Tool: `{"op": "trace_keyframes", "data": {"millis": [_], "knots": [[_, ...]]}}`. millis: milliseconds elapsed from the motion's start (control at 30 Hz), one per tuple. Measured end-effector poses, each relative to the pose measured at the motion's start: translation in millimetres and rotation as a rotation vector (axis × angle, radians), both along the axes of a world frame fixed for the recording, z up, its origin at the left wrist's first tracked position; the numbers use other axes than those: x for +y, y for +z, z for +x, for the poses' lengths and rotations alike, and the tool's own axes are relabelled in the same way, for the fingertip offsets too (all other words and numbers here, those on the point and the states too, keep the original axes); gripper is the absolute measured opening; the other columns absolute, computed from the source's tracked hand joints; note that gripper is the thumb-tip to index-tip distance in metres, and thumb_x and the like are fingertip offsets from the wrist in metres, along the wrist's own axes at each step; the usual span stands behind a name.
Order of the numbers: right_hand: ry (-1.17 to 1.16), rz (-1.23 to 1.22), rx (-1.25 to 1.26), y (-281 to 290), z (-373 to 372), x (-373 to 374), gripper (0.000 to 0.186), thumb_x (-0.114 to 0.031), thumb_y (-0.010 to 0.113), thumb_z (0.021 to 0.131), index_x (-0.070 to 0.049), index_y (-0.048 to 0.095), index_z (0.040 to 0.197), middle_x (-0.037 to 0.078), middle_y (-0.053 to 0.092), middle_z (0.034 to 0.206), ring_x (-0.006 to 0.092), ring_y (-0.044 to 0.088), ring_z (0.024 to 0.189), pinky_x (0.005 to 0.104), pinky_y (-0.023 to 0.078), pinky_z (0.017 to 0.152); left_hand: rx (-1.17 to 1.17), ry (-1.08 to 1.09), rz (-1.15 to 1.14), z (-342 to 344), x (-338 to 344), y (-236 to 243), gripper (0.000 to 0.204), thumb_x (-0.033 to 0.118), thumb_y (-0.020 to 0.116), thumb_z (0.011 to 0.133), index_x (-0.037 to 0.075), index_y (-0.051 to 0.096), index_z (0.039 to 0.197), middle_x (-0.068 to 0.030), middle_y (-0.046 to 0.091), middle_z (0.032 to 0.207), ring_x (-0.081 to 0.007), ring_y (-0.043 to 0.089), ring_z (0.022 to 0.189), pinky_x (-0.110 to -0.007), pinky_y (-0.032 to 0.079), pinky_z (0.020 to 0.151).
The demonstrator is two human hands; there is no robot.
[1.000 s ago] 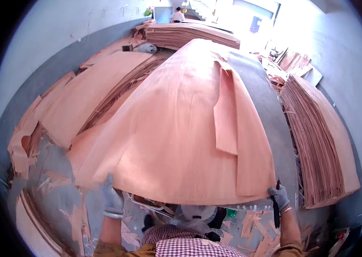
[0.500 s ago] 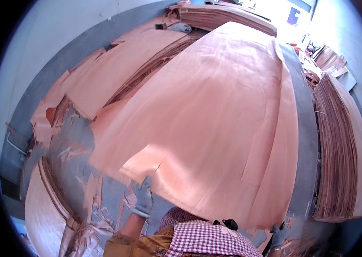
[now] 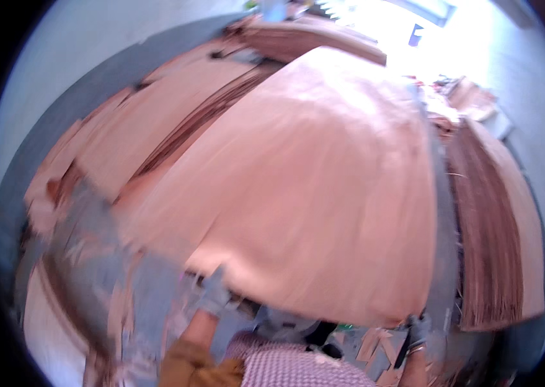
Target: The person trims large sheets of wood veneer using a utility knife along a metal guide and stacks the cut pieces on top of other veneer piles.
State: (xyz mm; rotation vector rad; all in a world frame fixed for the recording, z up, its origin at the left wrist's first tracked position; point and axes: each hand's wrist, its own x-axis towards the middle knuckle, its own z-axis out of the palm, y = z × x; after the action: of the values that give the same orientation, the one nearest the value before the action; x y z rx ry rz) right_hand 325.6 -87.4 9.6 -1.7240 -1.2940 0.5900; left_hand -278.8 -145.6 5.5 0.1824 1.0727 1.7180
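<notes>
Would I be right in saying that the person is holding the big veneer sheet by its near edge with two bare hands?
Not quite: the head view shows both hands gloved, not bare. The left hand and right hand do grip the near edge of the big veneer sheet.

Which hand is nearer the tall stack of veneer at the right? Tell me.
Right. The right hand grips the big sheet's near corner just beside the stack; the left hand holds the opposite corner, far across.

Head-worn fisheye, close, facing down
</notes>
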Motion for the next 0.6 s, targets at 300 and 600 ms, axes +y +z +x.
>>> {"op": "trace_keyframes", "data": {"millis": [300, 600], "knots": [[-0.025, -0.199, 0.308, 2, -46, -62, 0.022, -0.006, 0.063, 0.073, 0.003, 0.062, 0.093, 0.004, 0.061, 0.074, 0.0126, 0.057, 0.06, 0.0287, 0.048, 0.05, 0.184, 0.183, -0.025, -36, -61, -35, 0.036, 0.027, 0.056, 0.095, 0.004, 0.053, 0.122, -0.0049, 0.058, 0.113, -0.0179, 0.058, 0.101, -0.033, 0.051, 0.087], [0.027, -0.137, 0.116, 14, -54, 36, 0.026, -0.014, 0.064, 0.07, 0.004, 0.066, 0.088, 0.004, 0.064, 0.075, 0.0118, 0.058, 0.065, 0.0316, 0.047, 0.057, 0.108, 0.095, -0.091, -76, 39, -65, 0.033, 0.026, 0.062, 0.091, 0.005, 0.056, 0.115, -0.005, 0.061, 0.103, -0.0202, 0.06, 0.088, -0.038, 0.052, 0.081]]}}
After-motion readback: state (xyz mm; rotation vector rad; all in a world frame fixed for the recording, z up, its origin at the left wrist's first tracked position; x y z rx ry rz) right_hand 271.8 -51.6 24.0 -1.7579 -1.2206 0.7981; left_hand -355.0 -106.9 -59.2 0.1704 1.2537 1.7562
